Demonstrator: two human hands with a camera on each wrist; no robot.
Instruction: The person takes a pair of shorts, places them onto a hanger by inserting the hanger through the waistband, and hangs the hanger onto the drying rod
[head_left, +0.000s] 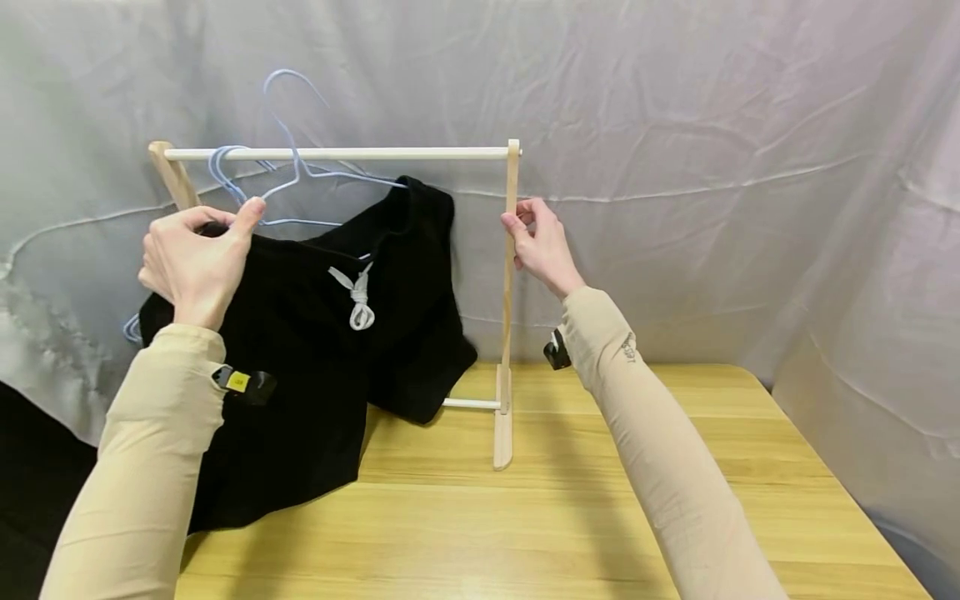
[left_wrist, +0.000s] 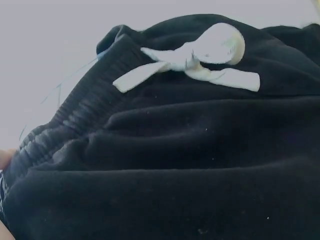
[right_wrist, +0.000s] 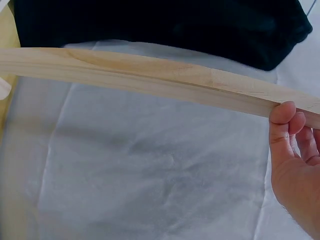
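Black shorts (head_left: 300, 358) with a white drawstring bow (head_left: 358, 298) hang spread on a light blue wire hanger (head_left: 300, 171). Their left waist corner is gripped by my left hand (head_left: 198, 262), thumb uppermost. The hanger's hook rises above the white rail (head_left: 337, 154) of a small clothes rack and overlaps it in the head view. My right hand (head_left: 542, 246) pinches the rack's right wooden post (head_left: 510, 283) between thumb and fingers, below the rail. In the left wrist view the gathered waistband (left_wrist: 75, 110) runs down to my fingertips at the left edge.
More blue hangers (head_left: 225, 171) hang at the rail's left end, by the left wooden post (head_left: 172, 175). A low white bar (head_left: 471, 403) joins the rack's foot, which stands on a wood-grain table (head_left: 600, 500). Grey cloth (head_left: 675, 100) hangs behind.
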